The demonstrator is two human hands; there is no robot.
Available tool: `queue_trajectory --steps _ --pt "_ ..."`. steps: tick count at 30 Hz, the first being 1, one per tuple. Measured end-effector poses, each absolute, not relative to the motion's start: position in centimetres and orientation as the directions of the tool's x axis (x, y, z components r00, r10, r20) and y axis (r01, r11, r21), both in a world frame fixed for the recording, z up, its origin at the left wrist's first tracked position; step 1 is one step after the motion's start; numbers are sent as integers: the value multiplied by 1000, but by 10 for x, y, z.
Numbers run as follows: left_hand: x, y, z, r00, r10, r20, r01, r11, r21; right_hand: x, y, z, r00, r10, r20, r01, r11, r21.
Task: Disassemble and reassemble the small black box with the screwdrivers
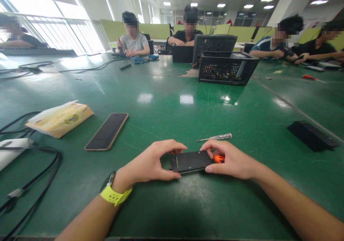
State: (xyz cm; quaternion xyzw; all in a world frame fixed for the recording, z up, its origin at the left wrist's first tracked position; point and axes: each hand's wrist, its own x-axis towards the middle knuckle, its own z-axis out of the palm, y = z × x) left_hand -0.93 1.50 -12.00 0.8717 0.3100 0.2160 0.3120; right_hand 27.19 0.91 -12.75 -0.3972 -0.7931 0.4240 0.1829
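Note:
A flat black rectangular device (192, 161) with small lettering at its left end is in front of me, low over the green table. My left hand (158, 160), with a watch on a yellow-green band (115, 194) at the wrist, curves around the left end, thumb at the near edge and fingers at the far edge. My right hand (225, 158) grips the right end between thumb and fingers. An orange object (219, 158), partly hidden, shows beside the device in the bend of that hand. Just beyond lies a screwdriver with a clear handle (221, 136).
A phone (107, 131), a tissue pack (60, 117), black cables (51, 176) and a white power strip (14, 151) lie at left. A black block (313, 135) lies at right. Black computer cases (225, 69) stand farther back, with several people around the table (150, 101).

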Motion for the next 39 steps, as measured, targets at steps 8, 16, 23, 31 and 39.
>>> queue_trajectory --steps 8,16,23,31,39 --pt "-7 14 -125 677 683 276 403 -657 636 269 6 -124 -567 824 24 556 404 -726" --pt "-1 12 -124 675 692 255 417 -644 641 268 3 -125 -574 818 -26 555 365 -748" --pt "12 7 -120 706 676 211 502 -688 525 261 0 -130 -559 826 -77 627 360 -691" --pt "18 7 -121 707 681 189 471 -654 592 260 -2 -129 -556 825 -100 637 346 -689" --pt "20 9 -128 713 660 239 406 -665 627 262 -4 -126 -563 824 -67 660 399 -637"
